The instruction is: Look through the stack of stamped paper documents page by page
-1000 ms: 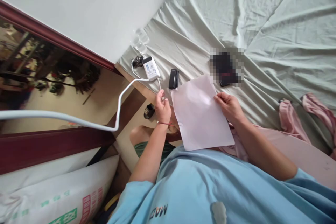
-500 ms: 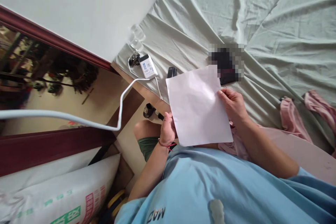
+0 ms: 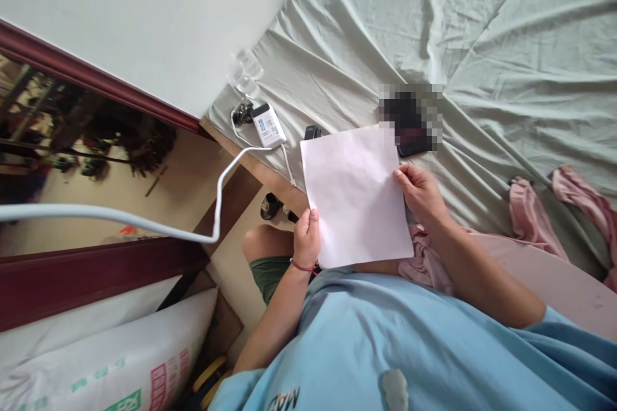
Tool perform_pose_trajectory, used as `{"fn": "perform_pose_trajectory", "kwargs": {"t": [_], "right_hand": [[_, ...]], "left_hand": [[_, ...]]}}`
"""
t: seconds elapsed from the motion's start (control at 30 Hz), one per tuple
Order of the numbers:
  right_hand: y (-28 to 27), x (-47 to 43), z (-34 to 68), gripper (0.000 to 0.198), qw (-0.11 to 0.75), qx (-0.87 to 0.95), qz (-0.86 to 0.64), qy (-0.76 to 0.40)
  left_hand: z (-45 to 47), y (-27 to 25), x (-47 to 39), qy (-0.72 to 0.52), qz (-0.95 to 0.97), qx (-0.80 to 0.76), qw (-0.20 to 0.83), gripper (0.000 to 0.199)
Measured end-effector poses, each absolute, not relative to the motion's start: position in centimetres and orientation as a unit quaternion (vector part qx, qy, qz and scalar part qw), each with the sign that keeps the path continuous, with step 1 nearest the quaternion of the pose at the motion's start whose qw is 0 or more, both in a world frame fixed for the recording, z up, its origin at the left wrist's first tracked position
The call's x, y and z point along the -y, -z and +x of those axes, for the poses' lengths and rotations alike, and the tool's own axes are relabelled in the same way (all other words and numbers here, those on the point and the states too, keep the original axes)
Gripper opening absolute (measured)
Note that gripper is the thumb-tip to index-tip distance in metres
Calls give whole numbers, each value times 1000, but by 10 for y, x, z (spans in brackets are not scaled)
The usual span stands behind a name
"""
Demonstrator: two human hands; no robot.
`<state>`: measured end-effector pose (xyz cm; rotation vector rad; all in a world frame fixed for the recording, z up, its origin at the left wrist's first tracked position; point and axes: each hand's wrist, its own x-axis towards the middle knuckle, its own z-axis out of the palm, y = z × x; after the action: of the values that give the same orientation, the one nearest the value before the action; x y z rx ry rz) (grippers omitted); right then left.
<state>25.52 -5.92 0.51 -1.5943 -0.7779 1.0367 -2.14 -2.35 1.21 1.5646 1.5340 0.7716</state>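
Note:
A sheet of white paper (image 3: 357,199) is held up in front of my body, slightly tilted. My left hand (image 3: 307,237) pinches its left edge near the lower corner, thumb on top and the other fingers hidden behind. On the far side, my right hand (image 3: 421,191) grips the right edge between thumb and fingers. Just beyond the sheet's top edge lies a small black object (image 3: 312,133), partly covered by it. A dark, pixelated flat object (image 3: 409,125) rests on the bed behind the upper right corner.
Wrinkled pale green sheet (image 3: 482,77) covers the bed. A white box-like device (image 3: 268,125) with a white cable (image 3: 220,199) sits at its left edge, beside clear plastic cups (image 3: 247,70). Pink cloth (image 3: 535,218) lies right. White printed sacks (image 3: 120,347) stand lower left.
My left thumb has come down onto the paper's left edge, where that hand was beside or behind it before. The paper's lower edge has shifted slightly left.

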Motion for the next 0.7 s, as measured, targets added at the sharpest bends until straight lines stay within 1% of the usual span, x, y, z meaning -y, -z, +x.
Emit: {"fn": "perform_pose_trajectory", "kwargs": {"t": [0.13, 0.2, 0.37, 0.7], "right_hand": [[-7, 58, 254, 31, 454, 399, -702, -377], [-10, 58, 253, 29, 441, 407, -713, -364], [-11, 58, 254, 28, 439, 403, -724, -348], [-8, 57, 256, 30, 432, 403, -723, -359]], "left_hand": [[-25, -12, 20, -303, 628, -612, 374, 54], [-24, -12, 20, -302, 628, -614, 371, 54], [-20, -11, 21, -300, 633, -614, 364, 51], [-25, -2, 18, -301, 645, -606, 356, 45]]}}
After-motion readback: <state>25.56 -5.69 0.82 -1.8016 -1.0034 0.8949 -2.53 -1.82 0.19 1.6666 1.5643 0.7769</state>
